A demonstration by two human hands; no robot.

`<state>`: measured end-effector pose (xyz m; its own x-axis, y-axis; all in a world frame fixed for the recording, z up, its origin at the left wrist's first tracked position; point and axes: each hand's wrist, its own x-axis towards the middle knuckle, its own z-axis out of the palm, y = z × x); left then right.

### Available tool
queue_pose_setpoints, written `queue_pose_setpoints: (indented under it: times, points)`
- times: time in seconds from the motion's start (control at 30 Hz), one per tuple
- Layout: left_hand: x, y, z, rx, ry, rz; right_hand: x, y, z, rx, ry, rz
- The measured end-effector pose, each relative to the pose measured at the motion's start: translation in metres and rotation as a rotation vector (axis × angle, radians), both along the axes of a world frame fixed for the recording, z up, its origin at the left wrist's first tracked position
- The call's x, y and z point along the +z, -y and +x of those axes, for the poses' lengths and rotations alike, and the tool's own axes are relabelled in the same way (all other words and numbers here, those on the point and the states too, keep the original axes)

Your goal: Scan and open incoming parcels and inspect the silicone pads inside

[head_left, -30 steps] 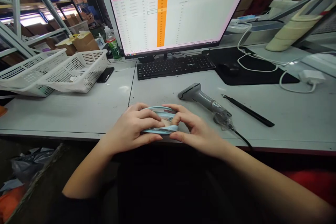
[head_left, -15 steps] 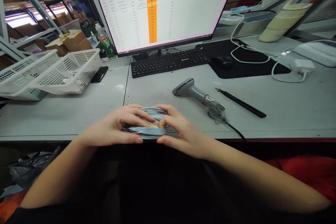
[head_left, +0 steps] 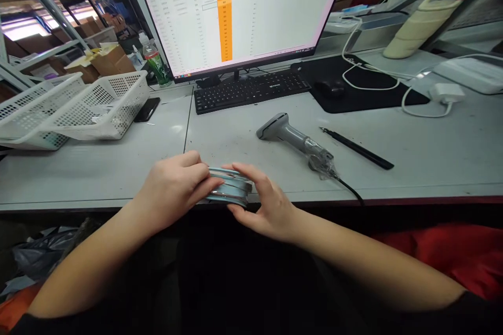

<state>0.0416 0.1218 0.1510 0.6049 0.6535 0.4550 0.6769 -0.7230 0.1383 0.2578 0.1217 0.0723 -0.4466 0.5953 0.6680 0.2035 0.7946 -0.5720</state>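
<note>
A round, light-blue banded item [head_left: 230, 190] with shiny rims is held at the desk's front edge; its exact kind cannot be made out. My left hand [head_left: 175, 183] pinches its left side, thumb across the band and fingers curled. Around the right end, my right hand [head_left: 269, 200] grips it between a thumb underneath and fingers on top. Both hands hide parts of the item. Beyond them on the desk lies a grey barcode scanner [head_left: 293, 138], its handle wrapped in clear plastic, and to its right a black pen-like tool [head_left: 357, 147].
A monitor [head_left: 251, 15] with a spreadsheet stands behind a black keyboard [head_left: 251, 90]. Two white perforated baskets [head_left: 133, 84] are at left, beside a phone [head_left: 147, 110] and a green-labelled bottle [head_left: 157, 65]. A mouse [head_left: 330, 88] and white cables lie at right.
My left fingers have drawn back from over the item and now pinch its left side. My right fingers have straightened along its top. More of the blue band shows.
</note>
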Motion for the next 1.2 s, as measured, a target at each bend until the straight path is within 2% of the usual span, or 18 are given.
queue_pose_setpoints:
  times: [0.1,0.17,0.23,0.33,0.4,0.47,0.5,0.57,0.7,0.83,0.97,1.07,1.2]
  points:
    - [0.002,-0.004,0.002,-0.048,0.0,0.062,-0.002,-0.004,-0.004,-0.018,0.044,0.021]
    - [0.0,-0.01,-0.002,-0.078,0.136,0.096,-0.006,-0.009,-0.004,-0.027,0.021,-0.016]
    - [-0.01,-0.016,-0.01,-0.055,0.375,0.117,-0.013,-0.011,-0.004,-0.09,-0.078,-0.146]
    - [-0.043,-0.02,-0.013,0.049,0.854,0.07,-0.027,-0.009,-0.006,-0.224,-0.321,-0.343]
    - [-0.073,-0.018,-0.004,0.04,1.162,-0.135,-0.037,-0.003,-0.009,-0.259,-0.446,-0.373]
    - [-0.101,-0.015,0.01,-0.02,1.432,-0.506,-0.046,0.004,-0.013,-0.236,-0.476,-0.337]
    - [-0.111,-0.013,0.017,-0.031,1.545,-0.612,-0.05,0.007,-0.014,-0.213,-0.459,-0.302]
    - [-0.121,-0.011,0.025,-0.062,1.694,-0.686,-0.057,0.011,-0.015,-0.152,-0.387,-0.21]
    - [-0.112,-0.012,0.02,-0.222,1.672,-0.571,-0.062,0.008,-0.011,-0.024,-0.271,0.002]
    - [-0.1,-0.013,0.016,-0.193,1.627,-0.504,-0.065,0.001,-0.009,0.012,-0.252,0.073]
    - [-0.102,-0.009,0.019,-0.157,1.673,-0.53,-0.068,0.001,-0.01,-0.047,-0.19,0.062]
    - [-0.106,-0.009,0.021,-0.104,1.786,-0.587,-0.063,0.003,-0.008,-0.069,-0.128,0.01]
    - [-0.102,-0.017,0.02,-0.002,1.976,-0.808,-0.042,0.002,-0.012,0.077,-0.259,-0.204]
